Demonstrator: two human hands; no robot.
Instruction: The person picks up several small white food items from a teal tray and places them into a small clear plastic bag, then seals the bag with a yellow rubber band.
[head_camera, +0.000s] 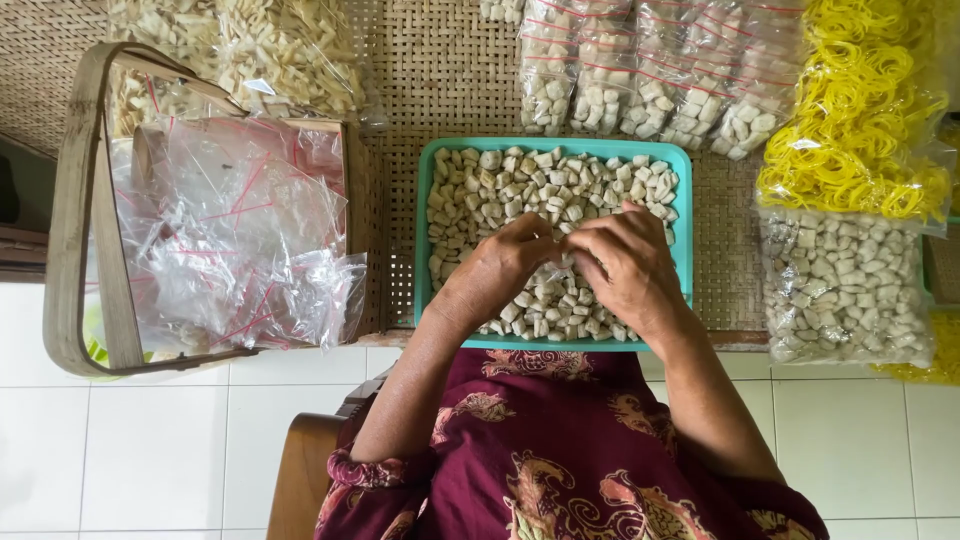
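A teal plastic tray (683, 215) lies on a woven mat and is full of small pale cracker pieces (505, 190). Both hands hover over the middle of the tray, fingertips meeting. My left hand (497, 268) has its fingers curled in and pinched together. My right hand (628, 265) is also curled, its fingertips against those of the left. A small clear bag seems to sit between the fingers at the join, but the hands hide most of it.
A wooden basket (75, 215) at the left holds empty clear bags (235, 235). Filled bags of pieces (660, 75) lie behind the tray, another (845, 285) at the right. A bag of yellow rubber bands (865, 105) sits far right. White floor tiles (190, 440) lie below.
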